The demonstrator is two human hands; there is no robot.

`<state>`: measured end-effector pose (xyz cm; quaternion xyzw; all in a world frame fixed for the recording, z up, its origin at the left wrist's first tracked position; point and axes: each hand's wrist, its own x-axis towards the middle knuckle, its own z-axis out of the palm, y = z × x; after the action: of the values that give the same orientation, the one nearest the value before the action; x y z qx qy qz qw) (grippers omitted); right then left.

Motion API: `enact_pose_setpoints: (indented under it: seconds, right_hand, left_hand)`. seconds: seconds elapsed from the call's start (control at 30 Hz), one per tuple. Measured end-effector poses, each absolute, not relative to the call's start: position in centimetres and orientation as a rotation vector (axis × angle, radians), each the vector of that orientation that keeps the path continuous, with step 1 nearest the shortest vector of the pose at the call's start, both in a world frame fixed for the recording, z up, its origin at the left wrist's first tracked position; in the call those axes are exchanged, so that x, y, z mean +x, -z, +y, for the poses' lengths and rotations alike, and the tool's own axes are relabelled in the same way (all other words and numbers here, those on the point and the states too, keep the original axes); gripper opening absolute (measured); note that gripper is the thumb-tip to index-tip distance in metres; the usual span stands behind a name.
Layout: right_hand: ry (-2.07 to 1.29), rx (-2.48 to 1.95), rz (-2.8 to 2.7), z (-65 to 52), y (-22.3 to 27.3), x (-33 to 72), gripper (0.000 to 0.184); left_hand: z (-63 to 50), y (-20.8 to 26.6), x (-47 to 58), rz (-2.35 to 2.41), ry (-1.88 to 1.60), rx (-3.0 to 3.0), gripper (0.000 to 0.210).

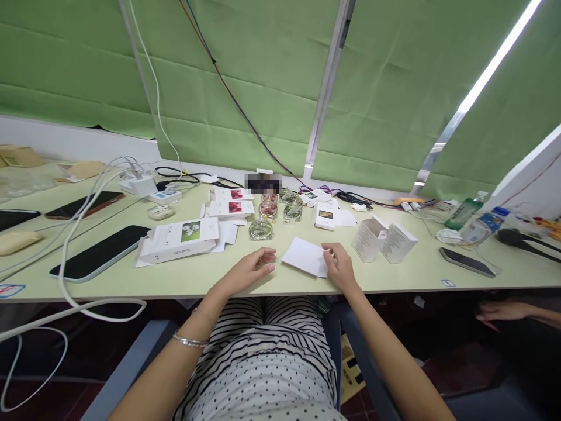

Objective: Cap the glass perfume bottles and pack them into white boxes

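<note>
A flat, blank white piece of folded card [304, 256] lies on the table in front of me. My right hand [339, 266] grips its right edge, fingers bent over it. Left of the card, my left hand [252, 270] rests at the table edge with fingers curved and apart, holding nothing. Just beyond it stands a clear glass bottle [261, 229] with yellowish liquid. Behind that are a few similar bottles, including a pinkish one [268, 209] and a greenish one [292, 211]. Two upright white boxes [369, 238] with printed text stand to the right of my right hand.
Flat white cartons with a white-flower picture [188, 231] lie left, near a large black phone [103, 251] and a looped white cable [65, 257]. At right are another phone [467, 261] and a green bottle [467, 210]. Another person's hand [502, 311] shows below the table.
</note>
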<state>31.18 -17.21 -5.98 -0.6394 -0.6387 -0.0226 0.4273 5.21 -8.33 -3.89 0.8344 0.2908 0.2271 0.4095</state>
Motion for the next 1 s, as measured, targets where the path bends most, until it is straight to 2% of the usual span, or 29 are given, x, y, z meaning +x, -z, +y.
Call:
enact_pose_setpoints:
  seconds: [0.2,0.33,0.47,0.57,0.7,0.83,1.0]
  right_hand:
    - [-0.164,-1.923,-1.648,-15.7,6.4,31.1,0.046]
    - [-0.321,-1.655,-1.804,-16.1,6.3,29.5,0.045]
    - [-0.341,-1.450,-1.865,-16.8,5.8,27.7,0.035]
    - [-0.373,-1.405,-1.902,-16.9,5.5,27.2,0.035]
    - [-0.421,-1.444,-1.861,-16.9,5.5,27.5,0.049]
    - [-0.525,-1.486,-1.778,-17.0,5.8,27.8,0.065]
    - [-0.601,-1.426,-1.765,-16.8,6.2,27.8,0.101]
  left_hand:
    - [-8.6,4.0,5.6,0.721,-0.559,2.170,0.046]
    - [-8.8,3.9,5.9,0.791,-0.530,2.273,0.048]
    - [-8.6,3.8,5.8,0.766,-0.524,2.273,0.047]
    - [-8.4,3.7,5.4,0.754,-0.570,2.180,0.042]
    - [-8.2,3.8,5.2,0.806,-0.655,2.112,0.028]
    - [-8.1,4.3,5.2,0.876,-0.733,2.079,0.024]
    - [-8.4,4.3,5.3,0.814,-0.659,2.102,0.028]
